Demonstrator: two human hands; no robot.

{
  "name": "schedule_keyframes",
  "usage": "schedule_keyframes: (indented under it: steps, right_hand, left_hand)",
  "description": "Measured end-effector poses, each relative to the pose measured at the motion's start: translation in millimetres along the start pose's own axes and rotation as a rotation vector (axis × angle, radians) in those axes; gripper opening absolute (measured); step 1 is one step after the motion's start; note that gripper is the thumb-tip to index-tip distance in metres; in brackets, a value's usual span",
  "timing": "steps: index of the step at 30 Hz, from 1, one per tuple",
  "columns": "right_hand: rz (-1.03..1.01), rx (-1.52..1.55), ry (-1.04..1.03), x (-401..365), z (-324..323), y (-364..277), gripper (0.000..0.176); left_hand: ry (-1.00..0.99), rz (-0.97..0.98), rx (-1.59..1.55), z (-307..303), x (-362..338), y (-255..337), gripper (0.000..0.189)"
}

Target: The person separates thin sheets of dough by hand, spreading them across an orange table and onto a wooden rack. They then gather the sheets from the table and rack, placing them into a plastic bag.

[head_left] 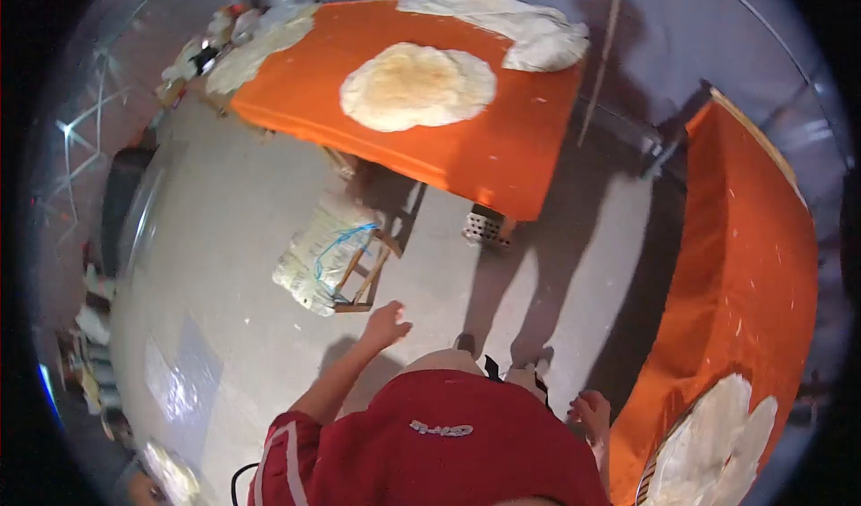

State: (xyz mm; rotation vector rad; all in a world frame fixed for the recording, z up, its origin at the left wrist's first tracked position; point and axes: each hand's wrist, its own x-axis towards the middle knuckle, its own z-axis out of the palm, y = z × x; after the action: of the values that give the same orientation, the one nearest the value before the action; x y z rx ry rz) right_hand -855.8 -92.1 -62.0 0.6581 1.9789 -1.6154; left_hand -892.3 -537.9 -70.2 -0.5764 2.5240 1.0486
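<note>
My left hand [387, 325] is held out over the grey floor, fingers loosely curled and apart, with nothing in it. Nearest to it stands a small wooden stool [363, 277] with a pale wrapped cushion [325, 253] and blue string. Low at the right, my right hand [591, 414] hangs beside the orange side table [708, 282], its fingers bent and nothing visible in them. On the orange table ahead [305, 85] lies a round stack of pale flatbread [417, 86]. More flat pale sheets [717, 443] rest on the side table at the lower right.
White cloth [511, 22] lies bunched at the far table's back right corner. Another pale cloth [260, 53] covers its left end, near plastic bags. A patterned box [484, 226] is under the front edge. A clear plastic sheet [179, 385] lies on the floor at left.
</note>
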Motion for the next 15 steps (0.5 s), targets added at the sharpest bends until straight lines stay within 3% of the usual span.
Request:
schedule_keyframes:
  steps: [1, 2, 4, 6, 8, 10, 13, 15]
  right_hand:
    - [-0.108, -0.408, 0.029, 26, 5, 7, 0.028]
    - [-0.118, -0.427, 0.013, 33, 17, -8, 0.028]
    - [-0.349, -0.940, -0.037, 45, 49, -54, 0.029]
    - [-0.324, -0.925, -0.108, 61, 74, -80, 0.029]
    - [-0.290, -1.132, -0.335, 88, 96, -93, 0.030]
    - [-0.273, -1.161, -0.389, 121, 116, -95, 0.030]
    - [-0.420, -1.399, -0.538, 161, 161, -132, 0.027]
    - [-0.311, -1.468, -0.580, 197, 184, -154, 0.030]
  left_hand:
    - [0.105, -0.006, 0.123, -4, -4, -29, 0.044]
    - [0.119, -0.023, 0.108, -11, -12, -47, 0.044]
    - [0.145, -0.208, -0.026, -16, -27, -73, 0.042]
    - [0.123, -0.250, -0.039, -12, -36, -85, 0.042]
    - [0.106, -0.287, -0.045, -13, -41, -88, 0.042]
    - [-0.038, -0.359, -0.217, -19, -43, -85, 0.044]
    - [-0.079, -0.359, -0.446, -33, -27, -97, 0.046]
    - [-0.029, -0.315, -0.436, -53, 4, -107, 0.046]
